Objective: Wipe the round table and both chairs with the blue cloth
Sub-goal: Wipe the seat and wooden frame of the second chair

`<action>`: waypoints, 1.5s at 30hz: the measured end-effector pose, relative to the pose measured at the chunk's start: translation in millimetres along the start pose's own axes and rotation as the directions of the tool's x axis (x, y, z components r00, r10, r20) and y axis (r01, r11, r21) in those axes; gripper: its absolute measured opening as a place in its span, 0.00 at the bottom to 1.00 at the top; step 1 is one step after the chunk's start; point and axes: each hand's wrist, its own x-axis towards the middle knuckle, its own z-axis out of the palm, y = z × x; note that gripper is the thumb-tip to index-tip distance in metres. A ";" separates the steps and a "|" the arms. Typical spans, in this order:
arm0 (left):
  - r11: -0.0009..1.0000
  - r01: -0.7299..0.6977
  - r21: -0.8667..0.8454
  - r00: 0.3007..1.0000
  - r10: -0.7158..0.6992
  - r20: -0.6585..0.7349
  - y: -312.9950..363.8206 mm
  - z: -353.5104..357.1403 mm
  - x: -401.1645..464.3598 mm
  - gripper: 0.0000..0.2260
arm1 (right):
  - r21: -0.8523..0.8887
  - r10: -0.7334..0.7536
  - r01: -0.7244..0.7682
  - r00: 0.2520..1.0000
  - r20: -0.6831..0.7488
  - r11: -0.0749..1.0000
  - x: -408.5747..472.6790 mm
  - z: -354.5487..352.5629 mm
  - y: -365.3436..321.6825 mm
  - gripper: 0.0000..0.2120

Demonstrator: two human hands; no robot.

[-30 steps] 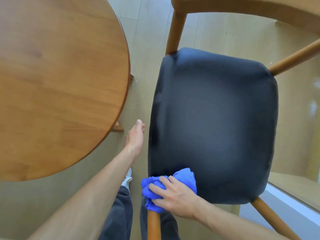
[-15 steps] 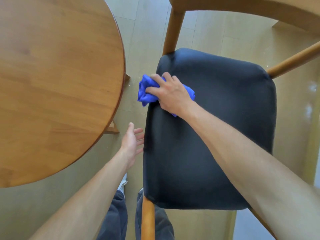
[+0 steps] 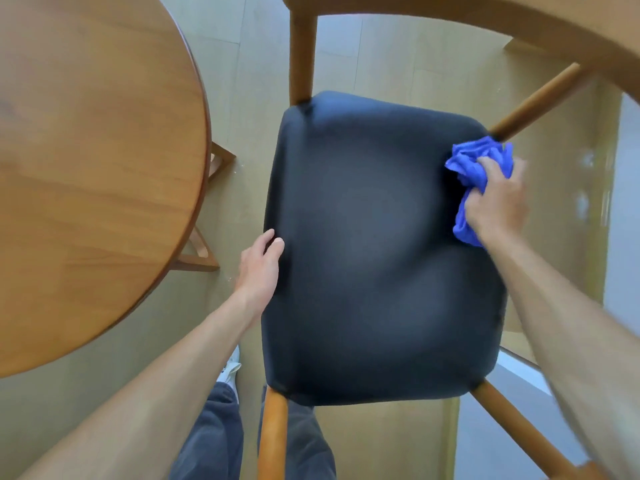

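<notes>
A wooden chair with a black padded seat (image 3: 374, 258) fills the middle of the view, its curved backrest (image 3: 450, 19) at the top. My right hand (image 3: 495, 206) grips the bunched blue cloth (image 3: 474, 168) at the seat's far right corner, beside a slanted wooden strut. My left hand (image 3: 259, 268) rests with relaxed fingers against the seat's left edge and holds nothing. The round wooden table (image 3: 90, 161) lies to the left. Only one chair shows.
Pale wood floor (image 3: 249, 98) runs between table and chair. Part of the table's wooden base (image 3: 201, 254) shows below its rim. My dark trouser legs and a white shoe (image 3: 232, 368) are at the bottom. A pale ledge (image 3: 519, 372) lies at the right.
My right hand swept the blue cloth from the seat's near left corner up to its far left, then across to its far right corner. My left hand moved onto the seat's left edge.
</notes>
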 end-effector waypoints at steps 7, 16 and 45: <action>0.988 0.100 -0.119 0.995 -0.101 -0.004 1.6 5.3 -4.2 0.26 | 0.018 -0.118 0.118 0.993 0.016 0.993 -46.8 32.9 -110.4 0.23; 0.990 0.084 -0.112 0.996 -0.085 -0.008 8.7 9.4 -13.3 0.20 | -0.123 -0.670 0.680 0.733 0.117 0.723 -66.0 35.3 -119.7 0.21; 0.983 0.157 -0.089 0.987 -0.155 0.032 5.9 -0.2 -35.9 0.23 | -0.002 -0.385 0.385 0.923 -0.002 0.923 -177.1 23.6 -53.7 0.20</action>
